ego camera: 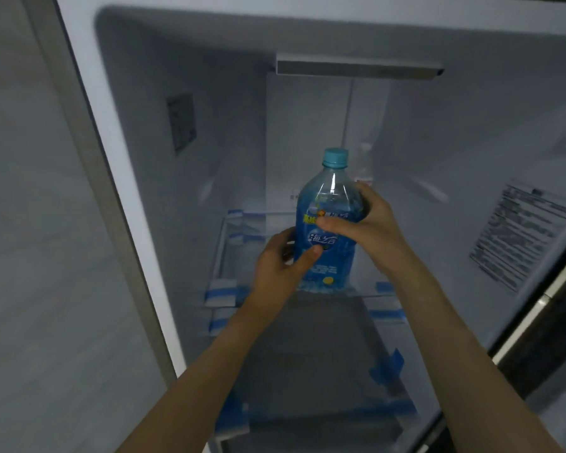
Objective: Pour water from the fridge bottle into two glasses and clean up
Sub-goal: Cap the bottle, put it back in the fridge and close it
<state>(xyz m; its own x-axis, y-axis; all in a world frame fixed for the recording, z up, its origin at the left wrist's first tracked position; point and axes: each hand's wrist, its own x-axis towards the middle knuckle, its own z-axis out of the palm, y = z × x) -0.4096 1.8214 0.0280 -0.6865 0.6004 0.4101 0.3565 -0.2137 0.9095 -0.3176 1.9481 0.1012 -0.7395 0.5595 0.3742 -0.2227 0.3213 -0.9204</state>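
Observation:
A large clear bottle [328, 204] with a blue label and a light blue cap stands upright inside the open fridge, its base at the front of a glass shelf [242, 256]. My right hand [363, 220] grips its upper body from the right, thumb across the label. My left hand [280, 259] holds its lower left side, thumb lying on the label. Water shows in the clear part above the label. No glasses are in view.
The fridge interior [209, 142] holds nothing else that I can see. Blue tape strips mark the shelf edges [223, 294]. A second shelf [307, 354] lies below. The fridge's left frame [118, 191] and right wall with a printed sticker [520, 233] bound the opening.

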